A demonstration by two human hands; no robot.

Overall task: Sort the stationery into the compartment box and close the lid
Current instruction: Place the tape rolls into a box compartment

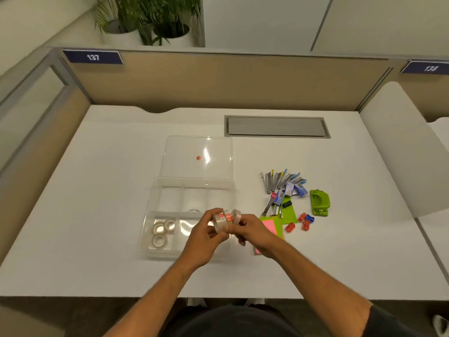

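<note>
- You hold a small stack of clear tape rolls with red labels (224, 221) between both hands, above the near right part of the clear plastic compartment box (155, 190).
- Your left hand (202, 239) has its fingers curled round the near end of the stack; your right hand (245, 229) pinches the far end. Both grips are clamped on the tape, neither hand spread.
- The step in hand looks like sorting tape: three pale tape rolls (161, 231) already lie in the near left compartment, so these most likely belong beside them.
- Your next move calls for carrying the stack left and lowering it into that compartment; with three rolls there, room looks tight, so set them flat.
- The clear hinged lid (198, 156) lies open behind the box, out of your path.
- Plenty remains on the white desk (97, 239) to your right: a heap of staple strips and small boxes (283, 184), a green hole punch (320, 203), red and blue small clips (302, 222), green and pink sticky notes (269, 226).
- Your right forearm hangs over the pink notes; mind you don't drag them.
</note>
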